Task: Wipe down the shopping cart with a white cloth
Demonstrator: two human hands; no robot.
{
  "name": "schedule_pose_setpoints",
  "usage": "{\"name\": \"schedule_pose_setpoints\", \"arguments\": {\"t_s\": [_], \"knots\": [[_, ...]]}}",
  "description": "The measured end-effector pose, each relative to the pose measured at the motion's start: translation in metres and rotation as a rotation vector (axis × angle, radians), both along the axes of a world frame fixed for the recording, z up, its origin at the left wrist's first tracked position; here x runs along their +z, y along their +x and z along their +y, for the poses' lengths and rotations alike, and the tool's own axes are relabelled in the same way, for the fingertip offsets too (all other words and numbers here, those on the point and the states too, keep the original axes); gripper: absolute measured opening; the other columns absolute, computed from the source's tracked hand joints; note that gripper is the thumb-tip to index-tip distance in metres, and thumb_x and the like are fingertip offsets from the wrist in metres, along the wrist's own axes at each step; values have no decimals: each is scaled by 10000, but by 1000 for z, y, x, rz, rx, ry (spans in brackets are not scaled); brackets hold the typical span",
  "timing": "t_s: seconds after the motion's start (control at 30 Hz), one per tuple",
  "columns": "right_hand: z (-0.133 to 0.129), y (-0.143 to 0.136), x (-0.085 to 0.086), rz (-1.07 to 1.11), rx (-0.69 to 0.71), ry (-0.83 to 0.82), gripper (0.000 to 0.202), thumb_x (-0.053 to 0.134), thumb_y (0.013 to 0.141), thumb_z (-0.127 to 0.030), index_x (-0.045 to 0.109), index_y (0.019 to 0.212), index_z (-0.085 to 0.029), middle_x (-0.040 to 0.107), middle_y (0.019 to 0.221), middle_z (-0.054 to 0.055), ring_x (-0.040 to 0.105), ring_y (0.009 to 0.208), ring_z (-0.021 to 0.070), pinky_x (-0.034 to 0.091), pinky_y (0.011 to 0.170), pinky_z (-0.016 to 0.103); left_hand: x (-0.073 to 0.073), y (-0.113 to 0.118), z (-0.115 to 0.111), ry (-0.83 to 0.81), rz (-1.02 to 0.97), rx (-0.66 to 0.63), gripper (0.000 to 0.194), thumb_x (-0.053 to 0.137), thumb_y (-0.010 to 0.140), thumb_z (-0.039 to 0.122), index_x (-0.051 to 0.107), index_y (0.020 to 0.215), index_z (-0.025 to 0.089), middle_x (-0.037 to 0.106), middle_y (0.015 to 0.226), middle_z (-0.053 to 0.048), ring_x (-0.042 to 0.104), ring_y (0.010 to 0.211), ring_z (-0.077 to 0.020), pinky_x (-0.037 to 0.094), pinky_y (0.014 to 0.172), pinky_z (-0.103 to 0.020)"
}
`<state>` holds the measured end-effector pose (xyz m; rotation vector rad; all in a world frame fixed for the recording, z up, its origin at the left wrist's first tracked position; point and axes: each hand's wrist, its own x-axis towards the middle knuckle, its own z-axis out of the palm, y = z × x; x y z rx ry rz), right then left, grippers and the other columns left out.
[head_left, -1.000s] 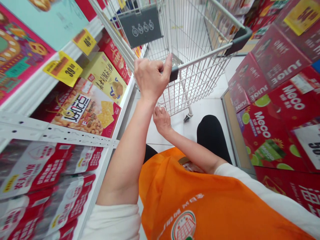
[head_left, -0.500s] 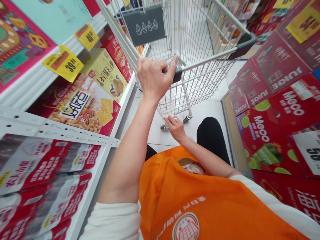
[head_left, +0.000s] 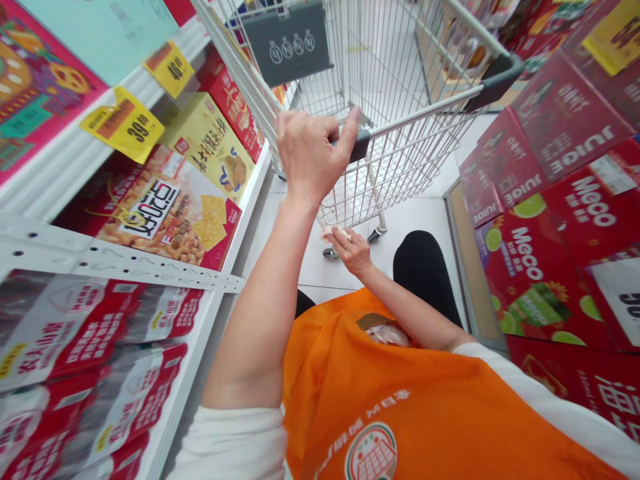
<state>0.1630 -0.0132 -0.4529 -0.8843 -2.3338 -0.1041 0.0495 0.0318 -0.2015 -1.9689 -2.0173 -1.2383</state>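
Observation:
My left hand (head_left: 316, 152) is wrapped around the dark grey corner of the shopping cart's handle, thumb pointing up. The wire shopping cart (head_left: 425, 123) stands in front of me, with a grey panel (head_left: 295, 43) on its inside. Lower down, my right hand (head_left: 354, 252) pinches a small crumpled whitish cloth (head_left: 334, 233) against or beside the cart's lower frame; whether it touches cannot be made out. Just below those fingers are the cart's casters (head_left: 377, 235). An orange apron (head_left: 350, 373) covers my front, with something pale in its pocket (head_left: 385, 333).
Left of me are shelves (head_left: 190, 283) with snack boxes (head_left: 173, 207), bottle packs (head_left: 75, 320) and yellow price tags (head_left: 123, 125). Stacked red drink cartons (head_left: 540, 260) rise on the right. White floor tiles (head_left: 425, 200) show between them.
My right hand and the cloth have shifted slightly outward from the frame. The left hand keeps its grip on the handle, and the view has shifted a little.

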Motion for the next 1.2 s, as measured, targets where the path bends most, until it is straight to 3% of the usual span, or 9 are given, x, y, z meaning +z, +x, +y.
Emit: {"name": "schedule_pose_setpoints", "arguments": {"t_s": [0.23,0.37,0.53,0.63,0.73,0.83,0.93,1.1,1.2], "knots": [[1,-22,-5,27,78,-99,339,494,1008,-223,641,1310,-267,694,1303,57,651,1077,196,539,941,352,-1,-2,-1,61,-26,13,520,501,894,611,411,512,271,575,583,-48,563,840,-275,307,936,-452],[14,5,-17,94,169,-90,317,457,1023,-237,678,1251,-243,712,1238,74,656,1103,185,541,1003,357,-1,-7,-7,61,-11,9,527,498,896,637,408,533,266,533,548,-34,557,825,-257,308,916,-437],[41,52,-30,340,-176,-42,333,411,1030,-226,741,1066,-204,707,1121,123,627,1047,209,538,955,394,1,-11,-12,70,1,27,540,490,910,612,366,520,259,484,513,-27,552,774,-242,315,844,-437],[38,46,-32,409,-230,-98,333,403,1028,-217,735,1048,-210,681,1115,134,603,1038,220,521,943,413,2,-12,-12,67,-8,25,540,497,913,600,355,519,260,442,487,-16,540,753,-227,314,819,-435],[18,16,-32,396,-148,-102,316,411,1017,-179,722,1063,-207,674,1120,133,607,1050,224,516,952,432,1,-14,-11,89,-7,25,552,493,915,607,341,517,256,424,477,-11,533,739,-221,319,809,-431],[2,-10,-29,290,119,-41,292,436,1003,-146,696,1119,-207,679,1149,120,612,1107,216,524,968,419,1,-16,-12,98,-8,17,567,485,913,618,324,513,250,423,487,-18,541,748,-232,323,791,-433],[8,-8,-24,221,260,18,280,462,999,-154,676,1169,-217,679,1180,101,612,1130,196,520,991,393,3,-17,-15,79,8,19,569,486,913,607,309,508,247,420,493,-28,538,737,-240,319,767,-441],[52,44,-20,471,-237,-25,274,449,1022,-264,716,1032,-202,676,1087,111,595,1039,189,496,974,372,5,-17,-18,71,11,25,566,503,911,580,300,500,249,406,495,-26,522,713,-239,311,766,-447],[65,55,-20,579,-456,-50,362,365,1046,-310,693,1039,-159,634,1087,143,573,1064,198,468,1000,403,5,-17,-16,71,-21,9,566,509,917,556,297,489,252,386,494,-14,498,693,-228,298,789,-446]]}}
